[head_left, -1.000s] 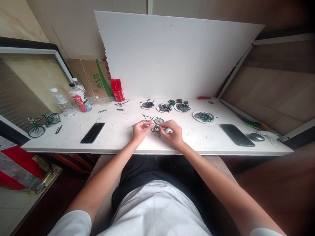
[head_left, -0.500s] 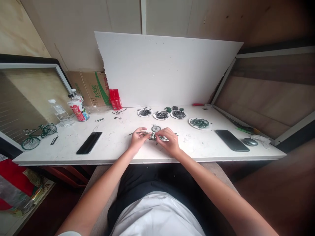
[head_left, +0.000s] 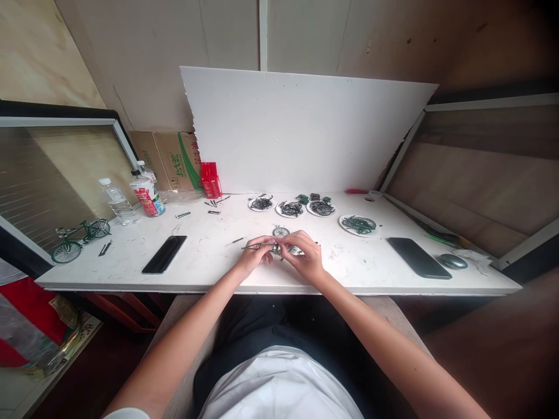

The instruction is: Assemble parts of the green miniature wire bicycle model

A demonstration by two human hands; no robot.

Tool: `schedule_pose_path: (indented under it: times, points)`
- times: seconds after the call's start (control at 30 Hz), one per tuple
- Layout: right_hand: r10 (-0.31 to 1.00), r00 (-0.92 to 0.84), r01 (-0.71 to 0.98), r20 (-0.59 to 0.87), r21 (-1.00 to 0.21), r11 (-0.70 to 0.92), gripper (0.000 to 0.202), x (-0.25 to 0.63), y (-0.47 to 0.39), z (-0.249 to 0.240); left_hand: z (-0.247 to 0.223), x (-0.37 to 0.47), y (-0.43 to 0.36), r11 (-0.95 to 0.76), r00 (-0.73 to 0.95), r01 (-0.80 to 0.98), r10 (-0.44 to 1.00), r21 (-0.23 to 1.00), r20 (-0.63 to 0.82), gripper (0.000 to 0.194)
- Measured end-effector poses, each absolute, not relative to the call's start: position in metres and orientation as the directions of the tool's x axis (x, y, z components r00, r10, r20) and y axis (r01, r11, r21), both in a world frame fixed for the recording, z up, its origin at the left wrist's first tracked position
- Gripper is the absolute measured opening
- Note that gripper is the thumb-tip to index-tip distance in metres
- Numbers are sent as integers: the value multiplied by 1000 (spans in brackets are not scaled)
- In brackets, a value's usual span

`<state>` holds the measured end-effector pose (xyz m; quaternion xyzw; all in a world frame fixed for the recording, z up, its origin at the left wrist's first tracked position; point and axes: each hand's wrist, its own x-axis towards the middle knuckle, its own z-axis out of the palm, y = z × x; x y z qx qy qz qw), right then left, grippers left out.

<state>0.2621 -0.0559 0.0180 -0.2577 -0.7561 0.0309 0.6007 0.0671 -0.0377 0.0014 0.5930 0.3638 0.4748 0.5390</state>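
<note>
Hands meet at table [head_left: 209, 273] centre, near the front edge: left hand [head_left: 254, 259] and right hand [head_left: 305, 256] both pinch a small part-built model bicycle frame [head_left: 273, 248], dark green thin metal, held low just over the table top; left grip clenched on the frame's left end where a thin rod sticks out leftward, right grip closed on the right end, fingertips of the two hands nearly touching; small spoked wheel [head_left: 280, 231] just behind the hands, cannot tell if it is joined to the frame or lying loose; behind that, a row of four white plates with dark and green small parts: first plate [head_left: 261, 203], second plate [head_left: 290, 209], third plate [head_left: 321, 208], fourth plate [head_left: 359, 224] further right; loose screws [head_left: 212, 203] left of the plates; red box [head_left: 211, 179] standing at the white board [head_left: 305, 134] that leans on the wall; cardboard box [head_left: 168, 160] in back left corner; two bottles [head_left: 146, 192] beside it, one clear, one with a red label; finished green model bicycle [head_left: 78, 240] at far left table edge; black phone [head_left: 165, 254] face down left of the hands, well apart; second black phone [head_left: 419, 258] to the right, grey mouse [head_left: 454, 261] just beside it; forearms bare, white shirt at bottom of view
</note>
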Motion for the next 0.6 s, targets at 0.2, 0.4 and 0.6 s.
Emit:
schedule_pose_path:
  times: [0.2, 0.4, 0.6]
  points:
    - [499, -104, 321, 861, -446, 836, 7, 261, -59, 21, 1, 67, -37, -138, 405, -61, 902, 989, 151, 41]
    - [606, -87, 304, 791, -558, 772, 10, 263, -55, 14, -1, 69, -36, -160, 318, -100, 930, 982, 184, 40]
    - [671, -85, 274, 736, -631, 726, 15, 265, -48, 4, -10, 72, -32, -202, 199, -78, 956, 976, 214, 39]
